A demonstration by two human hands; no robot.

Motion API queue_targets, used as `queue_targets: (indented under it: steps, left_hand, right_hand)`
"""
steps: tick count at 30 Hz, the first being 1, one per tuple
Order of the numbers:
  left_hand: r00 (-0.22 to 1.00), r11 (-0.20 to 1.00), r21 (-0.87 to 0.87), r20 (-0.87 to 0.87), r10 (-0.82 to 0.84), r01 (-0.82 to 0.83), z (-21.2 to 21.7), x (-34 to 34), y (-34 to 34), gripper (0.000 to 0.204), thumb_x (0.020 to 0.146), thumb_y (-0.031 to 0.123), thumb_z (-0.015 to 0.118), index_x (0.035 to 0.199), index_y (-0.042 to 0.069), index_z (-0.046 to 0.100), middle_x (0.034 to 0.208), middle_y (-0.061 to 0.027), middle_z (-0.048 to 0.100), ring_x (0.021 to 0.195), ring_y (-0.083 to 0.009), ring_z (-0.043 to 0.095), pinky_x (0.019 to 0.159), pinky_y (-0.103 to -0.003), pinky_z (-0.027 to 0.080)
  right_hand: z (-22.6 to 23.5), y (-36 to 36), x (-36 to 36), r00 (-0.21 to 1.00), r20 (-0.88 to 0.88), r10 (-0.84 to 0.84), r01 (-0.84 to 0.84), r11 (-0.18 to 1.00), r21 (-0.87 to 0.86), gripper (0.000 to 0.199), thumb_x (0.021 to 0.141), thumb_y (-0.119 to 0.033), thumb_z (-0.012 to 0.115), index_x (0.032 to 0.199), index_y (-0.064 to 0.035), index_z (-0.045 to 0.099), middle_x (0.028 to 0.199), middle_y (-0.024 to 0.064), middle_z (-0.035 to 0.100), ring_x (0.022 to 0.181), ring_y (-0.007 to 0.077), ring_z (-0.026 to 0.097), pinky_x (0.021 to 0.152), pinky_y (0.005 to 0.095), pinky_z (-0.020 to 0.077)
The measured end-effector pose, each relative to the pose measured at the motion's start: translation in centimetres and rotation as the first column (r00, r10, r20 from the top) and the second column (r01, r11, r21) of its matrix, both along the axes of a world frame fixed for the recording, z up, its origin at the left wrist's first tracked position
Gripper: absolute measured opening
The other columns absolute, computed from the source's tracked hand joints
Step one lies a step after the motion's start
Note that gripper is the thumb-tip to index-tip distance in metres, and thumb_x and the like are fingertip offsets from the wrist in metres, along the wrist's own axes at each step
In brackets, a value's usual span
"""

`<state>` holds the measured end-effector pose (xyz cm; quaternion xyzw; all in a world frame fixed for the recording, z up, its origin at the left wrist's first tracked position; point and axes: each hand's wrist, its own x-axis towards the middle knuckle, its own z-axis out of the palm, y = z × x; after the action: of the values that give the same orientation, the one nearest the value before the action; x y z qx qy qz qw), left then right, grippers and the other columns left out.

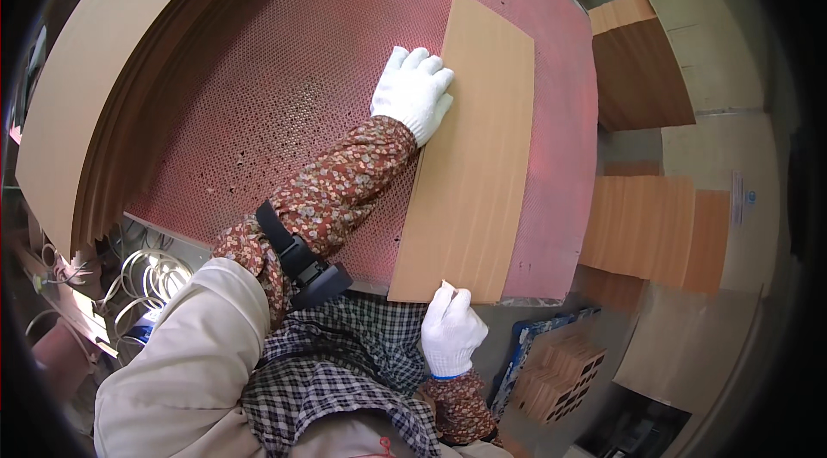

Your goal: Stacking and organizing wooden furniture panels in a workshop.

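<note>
A long, thin wood-grain panel [475, 148] lies on a red perforated tabletop [258, 113], its length running away from me. My left hand [412, 94], in a white knitted glove, rests palm down at the panel's left edge. Its fingers are stretched out, and the fingertips and thumb come against that edge. At the near end of the panel, my right hand [454, 330] is gloved the same way and closed, with thumb and fingers pinching the near edge close to its middle. Floral sleeves cover both forearms, and a black strap with a buckle hangs at the left elbow.
A tall stack of curved-looking boards [129, 70] stands along the left side. Coiled pale hose or cable [146, 281] lies below it. On the right, beyond the table edge, are several stacked panels [642, 225] and a pile of hollow reddish blocks [560, 379] beside a blue-edged board [521, 342].
</note>
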<state>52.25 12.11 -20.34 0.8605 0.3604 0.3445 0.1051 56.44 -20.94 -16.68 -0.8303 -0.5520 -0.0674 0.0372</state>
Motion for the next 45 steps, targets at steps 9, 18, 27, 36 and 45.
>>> queue_targets:
  steps: [9,18,27,36,45]
  left_hand:
    - [1.0,1.0,0.009,-0.012,-0.01,0.01,-0.9,-0.4,-0.5,0.03,0.09,0.025,0.071,0.113,0.007,0.07,0.108,-0.0066,0.067,0.11,-0.0247,0.059,0.098,-0.042,0.042]
    - [1.0,1.0,0.002,-0.008,-0.014,0.014,-1.2,-0.3,-0.5,0.028,0.09,0.024,0.071,0.113,0.008,0.071,0.108,-0.005,0.067,0.111,-0.0232,0.059,0.099,-0.041,0.042]
    - [0.999,1.0,0.021,-0.033,0.012,-0.012,-0.6,-0.1,0.0,0.024,0.091,0.024,0.07,0.11,0.008,0.07,0.108,-0.0049,0.066,0.11,-0.0227,0.059,0.099,-0.041,0.042]
    - [1.0,1.0,-0.012,-0.015,0.027,-0.027,0.3,0.0,1.0,0.025,0.087,0.021,0.074,0.107,0.009,0.066,0.107,-0.0053,0.063,0.111,-0.0238,0.056,0.1,-0.042,0.041]
    - [0.996,0.996,-0.061,0.05,0.073,-0.07,-0.7,0.5,2.7,0.033,0.079,0.014,0.076,0.109,0.007,0.064,0.11,-0.0089,0.06,0.117,-0.0303,0.055,0.113,-0.051,0.04]
  right_hand:
    - [-1.7,-3.2,-3.2,0.987,-0.163,0.0,0.034,0.978,0.205,0.025,0.098,-0.014,0.07,0.078,-0.0074,0.056,0.052,0.0087,0.052,0.042,0.0294,0.055,0.042,0.0414,0.0432]
    - [-2.0,-2.8,-4.3,0.988,-0.157,-0.006,0.03,0.989,0.147,0.031,0.099,-0.018,0.071,0.076,-0.0089,0.052,0.052,0.0086,0.053,0.043,0.0294,0.057,0.042,0.0424,0.0432]
    - [0.0,-0.7,-4.3,0.996,-0.078,-0.043,0.045,0.999,0.013,0.032,0.101,-0.022,0.069,0.077,-0.0104,0.051,0.05,0.0077,0.052,0.04,0.0272,0.056,0.041,0.042,0.0433]
    - [1.0,13.2,2.0,0.997,0.026,0.077,-0.076,0.996,-0.042,0.026,0.109,-0.029,0.052,0.09,-0.0113,0.053,0.051,0.0106,0.057,0.045,0.0287,0.063,0.043,0.0434,0.0487]
    - [0.9,35.2,10.8,0.995,-0.096,0.019,-0.029,0.994,-0.103,0.045,0.109,-0.039,0.038,0.107,-0.0022,0.064,0.097,0.0302,0.074,0.095,0.0475,0.073,0.088,0.059,0.0552]
